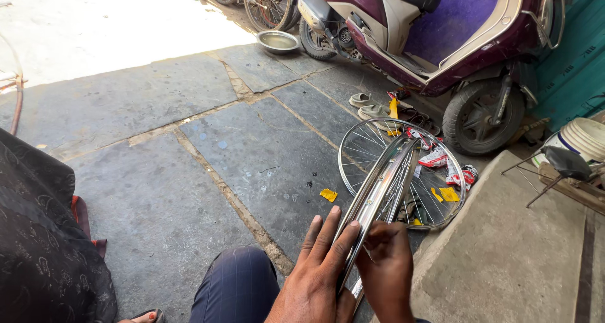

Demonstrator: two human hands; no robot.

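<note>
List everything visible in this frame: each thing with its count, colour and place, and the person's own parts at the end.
Bare wheel rim: one, shiny chrome, held on edge between both hands.
Spoked wheel: one, silver, flat on the ground behind the rim.
Scooter: one, maroon and cream, parked top right.
Metal bowl: one, silver, on the paving by the scooter's rear wheel.
Sandals: a few, pale and dark, beside the scooter.
Wrappers: several, yellow and red-white, scattered around the spoked wheel.
Bicycle wheels: a few, dark, top centre.
Bucket: one, white, right edge.
Patterned cloth: one, black, left edge.
Left hand: fingers spread on the rim.
Right hand: gripping the rim's other side.
Knee: dark blue trousers, bottom centre.
</note>
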